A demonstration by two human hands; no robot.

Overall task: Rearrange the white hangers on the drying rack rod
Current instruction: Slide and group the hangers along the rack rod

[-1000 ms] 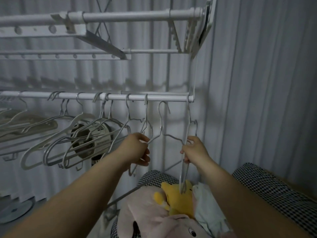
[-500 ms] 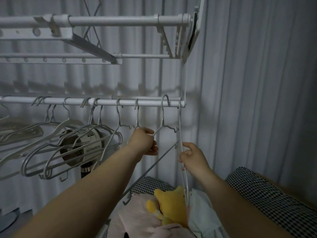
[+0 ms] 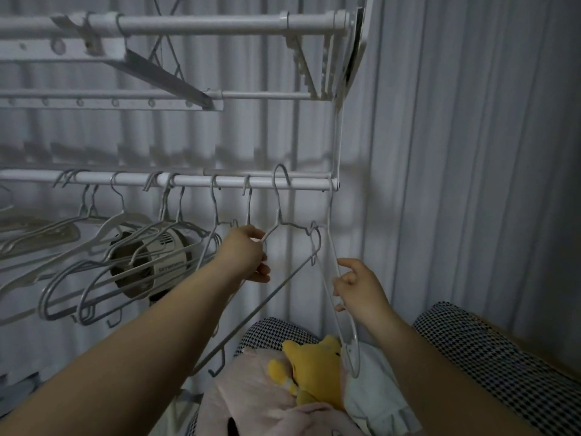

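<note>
Several white hangers hang from the lower rack rod (image 3: pixel 195 181). My left hand (image 3: pixel 243 254) grips the left shoulder of the rightmost raised hanger (image 3: pixel 278 212), whose hook sits just above the rod. My right hand (image 3: pixel 358 286) is by the last hanger (image 3: pixel 331 256) at the rod's right end, fingers loosely curled around its thin wire; how firm the grip is stays unclear. That hanger dangles almost edge-on down toward the toys.
A cluster of hangers (image 3: pixel 94 262) crowds the rod's left half in front of a round fan (image 3: pixel 151 262). The upper rack rod (image 3: pixel 201 25) and folded arms sit overhead. Plush toys (image 3: pixel 311 372) and a checkered cushion (image 3: pixel 490 357) lie below. Curtains hang behind.
My left hand lifted the gripped hanger so its hook rides over the rod further right. My right hand loosened from a firm grip and slid lower along the end hanger.
</note>
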